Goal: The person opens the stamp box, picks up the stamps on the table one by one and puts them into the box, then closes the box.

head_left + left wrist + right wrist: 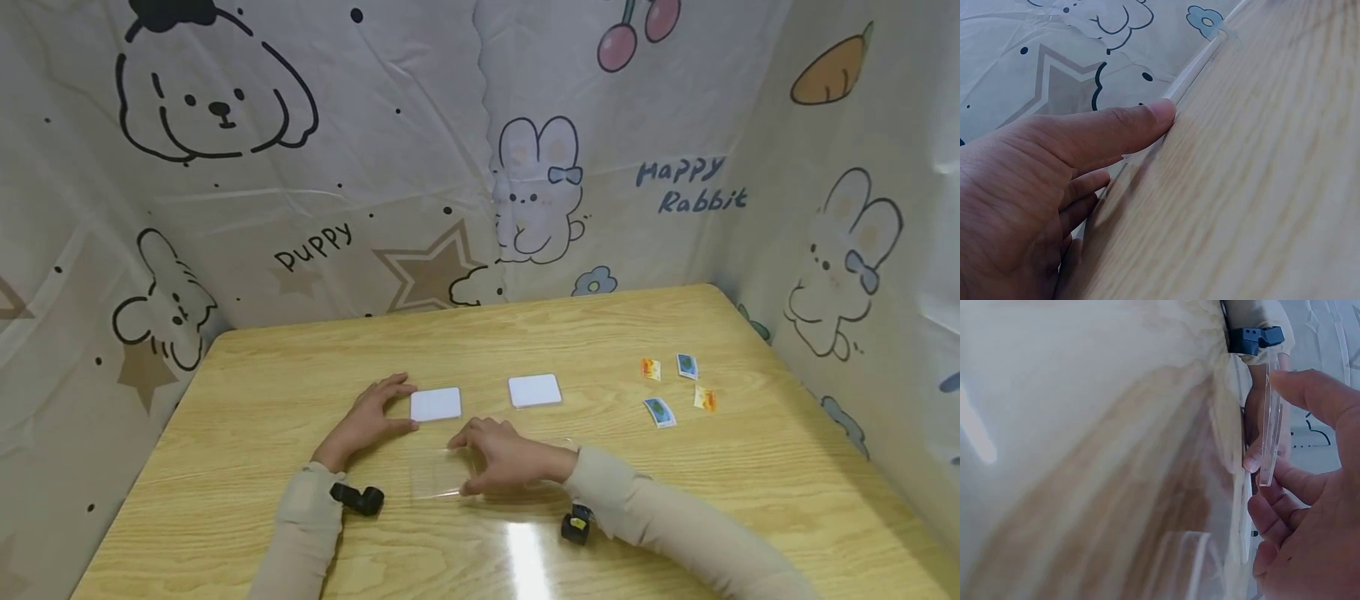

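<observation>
In the head view, my left hand [367, 421] holds the left end of a flat white rectangle [436, 404], thumb at its near corner and index finger at its far corner. The left wrist view shows the thumb [1141, 122] against its thin edge. My right hand [506, 458] grips a clear plastic lid [438, 475] by its right end, just nearer to me. From the right wrist, the lid [1270, 431] appears raised off the table between thumb and fingers. A second flat white rectangle [535, 390] lies to the right, untouched.
Several small picture pieces, two blue ones [660, 412] and two orange ones [650, 369] among them, lie on the right of the wooden table [360, 350]. Another clear plastic piece [1194, 565] is partly behind my right wrist. A printed cloth [420, 183] surrounds the table.
</observation>
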`<move>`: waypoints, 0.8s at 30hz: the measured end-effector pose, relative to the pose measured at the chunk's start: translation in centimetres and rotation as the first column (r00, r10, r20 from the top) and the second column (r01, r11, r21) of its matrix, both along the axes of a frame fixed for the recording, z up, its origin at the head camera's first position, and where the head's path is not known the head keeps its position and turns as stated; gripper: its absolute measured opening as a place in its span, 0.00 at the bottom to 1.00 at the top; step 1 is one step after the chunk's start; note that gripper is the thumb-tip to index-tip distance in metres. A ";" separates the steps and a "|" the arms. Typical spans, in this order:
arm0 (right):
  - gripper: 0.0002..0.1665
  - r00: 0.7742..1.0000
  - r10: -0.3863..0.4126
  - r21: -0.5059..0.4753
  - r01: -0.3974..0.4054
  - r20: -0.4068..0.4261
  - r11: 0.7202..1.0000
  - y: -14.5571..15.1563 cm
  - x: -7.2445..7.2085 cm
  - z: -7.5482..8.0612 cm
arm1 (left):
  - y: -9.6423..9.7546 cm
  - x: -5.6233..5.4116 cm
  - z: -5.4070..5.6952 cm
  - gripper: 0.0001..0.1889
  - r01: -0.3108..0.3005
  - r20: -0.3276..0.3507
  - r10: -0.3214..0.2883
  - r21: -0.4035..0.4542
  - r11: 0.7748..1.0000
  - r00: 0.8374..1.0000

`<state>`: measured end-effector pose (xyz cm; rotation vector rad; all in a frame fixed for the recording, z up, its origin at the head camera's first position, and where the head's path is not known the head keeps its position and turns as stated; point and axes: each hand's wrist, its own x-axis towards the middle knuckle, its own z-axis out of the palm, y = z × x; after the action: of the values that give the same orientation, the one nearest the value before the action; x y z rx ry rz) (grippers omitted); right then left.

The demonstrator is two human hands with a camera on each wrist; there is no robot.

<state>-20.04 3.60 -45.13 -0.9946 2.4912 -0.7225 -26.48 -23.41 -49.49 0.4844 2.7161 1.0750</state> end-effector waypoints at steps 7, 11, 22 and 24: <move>0.37 1.000 -0.010 0.013 0.010 0.004 1.000 0.1 0.9 -0.6 | 0.0 0.1 0.1 0.34 -0.005 0.003 0.005 0.002 1.000 1.000; 0.37 1.000 -0.006 0.014 0.006 -0.008 1.000 -0.1 1.2 -0.8 | 0.1 0.1 0.1 0.34 0.000 0.000 0.000 0.001 1.000 1.000; 0.37 0.998 0.011 0.064 -0.007 -0.061 0.998 -0.8 1.7 -0.8 | -0.1 0.1 -0.1 0.34 -0.005 0.006 0.005 0.011 1.000 1.000; 0.37 0.998 0.019 0.068 -0.015 -0.064 0.998 -0.9 1.7 -0.8 | -0.1 0.0 -0.1 0.35 -0.004 0.004 0.004 0.010 1.000 1.000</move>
<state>-18.36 2.74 -45.96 -1.0290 2.5409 -0.6058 -26.44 -23.52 -49.60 0.4783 2.7102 1.0892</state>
